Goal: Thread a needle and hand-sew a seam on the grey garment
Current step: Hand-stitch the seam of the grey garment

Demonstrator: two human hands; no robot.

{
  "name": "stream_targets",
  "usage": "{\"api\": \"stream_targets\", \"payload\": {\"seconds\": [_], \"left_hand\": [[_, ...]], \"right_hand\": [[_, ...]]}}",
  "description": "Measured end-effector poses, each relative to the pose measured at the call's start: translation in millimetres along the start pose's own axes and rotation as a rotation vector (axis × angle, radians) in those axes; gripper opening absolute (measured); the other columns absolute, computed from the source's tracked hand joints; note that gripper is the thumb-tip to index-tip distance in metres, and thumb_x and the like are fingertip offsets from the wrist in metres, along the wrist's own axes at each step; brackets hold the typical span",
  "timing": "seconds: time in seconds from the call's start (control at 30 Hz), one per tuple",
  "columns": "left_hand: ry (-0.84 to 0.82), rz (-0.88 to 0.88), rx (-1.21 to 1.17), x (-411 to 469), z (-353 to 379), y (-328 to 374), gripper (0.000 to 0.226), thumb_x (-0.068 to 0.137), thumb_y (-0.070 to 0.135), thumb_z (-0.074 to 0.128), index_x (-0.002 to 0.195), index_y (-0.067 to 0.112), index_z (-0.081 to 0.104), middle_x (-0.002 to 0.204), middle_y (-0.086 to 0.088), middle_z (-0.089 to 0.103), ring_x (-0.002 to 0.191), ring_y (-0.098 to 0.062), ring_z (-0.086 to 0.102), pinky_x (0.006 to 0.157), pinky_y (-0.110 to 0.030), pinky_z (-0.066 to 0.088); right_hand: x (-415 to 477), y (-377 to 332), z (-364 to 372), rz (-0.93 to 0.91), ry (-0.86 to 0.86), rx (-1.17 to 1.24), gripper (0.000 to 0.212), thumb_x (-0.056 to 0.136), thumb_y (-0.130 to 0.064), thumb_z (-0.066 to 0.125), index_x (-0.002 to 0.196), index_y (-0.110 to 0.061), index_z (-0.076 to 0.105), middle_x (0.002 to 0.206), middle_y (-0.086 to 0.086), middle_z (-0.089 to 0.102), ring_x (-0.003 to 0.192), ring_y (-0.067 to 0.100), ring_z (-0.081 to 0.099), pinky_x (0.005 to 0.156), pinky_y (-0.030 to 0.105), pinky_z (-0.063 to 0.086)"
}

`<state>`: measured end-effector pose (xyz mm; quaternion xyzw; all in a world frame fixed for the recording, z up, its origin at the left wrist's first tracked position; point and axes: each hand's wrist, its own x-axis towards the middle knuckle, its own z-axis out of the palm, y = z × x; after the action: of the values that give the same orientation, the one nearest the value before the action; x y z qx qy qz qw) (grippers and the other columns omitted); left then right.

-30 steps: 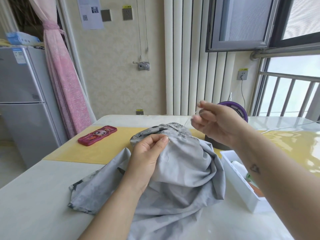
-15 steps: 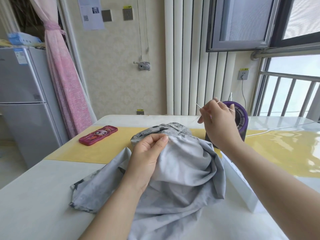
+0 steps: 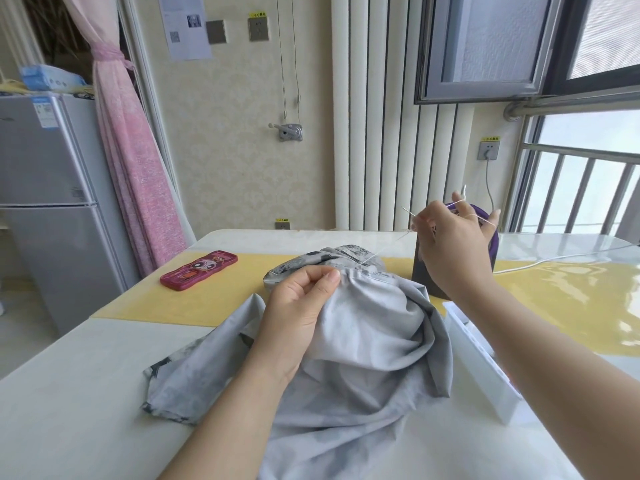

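Observation:
The grey garment point(image 3: 363, 341) lies bunched on the table in front of me. My left hand point(image 3: 298, 306) pinches a gathered fold of it near its upper edge. My right hand point(image 3: 453, 251) is raised above and to the right of the garment, pinching a thin needle point(image 3: 408, 212) whose tip points up and left. A white thread point(image 3: 384, 249) runs taut from the right hand down to the fabric beside my left thumb. More thread loops over the raised fingers of the right hand.
A red patterned case point(image 3: 199, 270) lies on the yellow mat point(image 3: 173, 299) at the left. A dark stand with a purple rim point(image 3: 429, 282) is behind my right hand. A white box point(image 3: 481, 365) sits at the garment's right. A white cable point(image 3: 540, 261) crosses the table.
My right hand has lifted and turned, drawing the needle and thread up and to the right until the thread is taut. My left hand has kept its pinch on the fabric.

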<state>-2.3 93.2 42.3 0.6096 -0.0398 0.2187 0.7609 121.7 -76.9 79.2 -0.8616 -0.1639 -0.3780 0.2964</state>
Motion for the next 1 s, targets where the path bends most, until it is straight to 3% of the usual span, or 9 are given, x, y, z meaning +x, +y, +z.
{"api": "stream_targets", "payload": {"seconds": [0.17,0.23,0.3,0.4,0.53,0.67,0.83,1.0], "left_hand": [[0.007,-0.001,0.004,0,1,0,0.006,0.073,0.03,0.067,0.073,0.03,0.073,0.076,0.008,0.068,0.081,-0.008,0.059,0.085,-0.028,0.043],[0.013,-0.002,0.003,1,1,0,0.007,0.072,0.03,0.066,0.073,0.03,0.073,0.077,0.008,0.068,0.083,-0.01,0.058,0.087,-0.03,0.042],[0.014,-0.007,0.0,1,1,0,0.005,0.073,0.029,0.068,0.074,0.03,0.073,0.078,0.007,0.068,0.084,-0.011,0.059,0.089,-0.032,0.042],[0.014,-0.019,-0.022,0,3,1,0.002,0.073,0.027,0.075,0.072,0.028,0.073,0.078,0.005,0.069,0.084,-0.013,0.059,0.089,-0.033,0.042],[-0.003,-0.018,-0.018,-2,5,3,0.001,0.075,0.027,0.074,0.075,0.027,0.073,0.082,0.002,0.068,0.086,-0.014,0.058,0.089,-0.035,0.042],[-0.054,0.016,0.092,-6,1,6,0.009,0.079,0.027,0.072,0.082,0.019,0.07,0.083,0.004,0.07,0.084,-0.009,0.061,0.085,-0.027,0.045],[-0.087,0.073,0.347,-8,1,5,0.011,0.086,0.013,0.065,0.079,0.021,0.068,0.072,0.011,0.069,0.072,-0.002,0.06,0.072,-0.013,0.046],[-0.116,0.146,0.519,-7,4,0,0.018,0.084,0.014,0.069,0.075,0.03,0.068,0.078,0.006,0.071,0.074,-0.006,0.062,0.073,-0.021,0.049]], "right_hand": [[0,-1,0,-0.009,-0.004,0.008,0.019,0.098,-0.023,0.046,0.092,-0.012,0.06,0.083,0.003,0.068,0.135,0.028,0.037,0.112,0.054,0.001],[-3,-9,-5,-0.035,-0.005,0.095,0.019,0.097,-0.025,0.047,0.089,-0.014,0.06,0.081,-0.003,0.066,0.11,0.027,0.056,0.109,0.048,0.02],[-7,-22,-11,-0.031,-0.054,0.286,0.016,0.096,-0.027,0.049,0.084,-0.02,0.057,0.072,-0.014,0.066,0.079,0.017,0.063,0.089,0.041,0.043],[-19,-45,-14,-0.079,-0.18,0.431,0.015,0.095,-0.03,0.048,0.082,-0.024,0.052,0.068,-0.016,0.067,0.071,0.012,0.064,0.074,0.04,0.051],[-31,-65,-11,-0.217,-0.3,0.423,0.014,0.097,-0.027,0.045,0.088,-0.018,0.05,0.065,-0.006,0.062,0.067,0.02,0.056,0.068,0.042,0.047],[-35,-63,-11,-0.227,-0.376,0.495,0.012,0.098,-0.021,0.046,0.087,-0.016,0.048,0.049,-0.007,0.045,0.049,0.01,0.041,0.052,0.022,0.033],[-40,-47,-12,-0.168,-0.288,0.53,0.014,0.097,-0.021,0.049,0.083,-0.019,0.047,0.045,-0.01,0.045,0.044,0.011,0.038,0.046,0.018,0.028],[-48,-33,-10,-0.122,-0.177,0.456,0.017,0.096,-0.023,0.049,0.081,-0.021,0.044,0.043,-0.007,0.037,0.044,0.012,0.037,0.045,0.019,0.027]]}}
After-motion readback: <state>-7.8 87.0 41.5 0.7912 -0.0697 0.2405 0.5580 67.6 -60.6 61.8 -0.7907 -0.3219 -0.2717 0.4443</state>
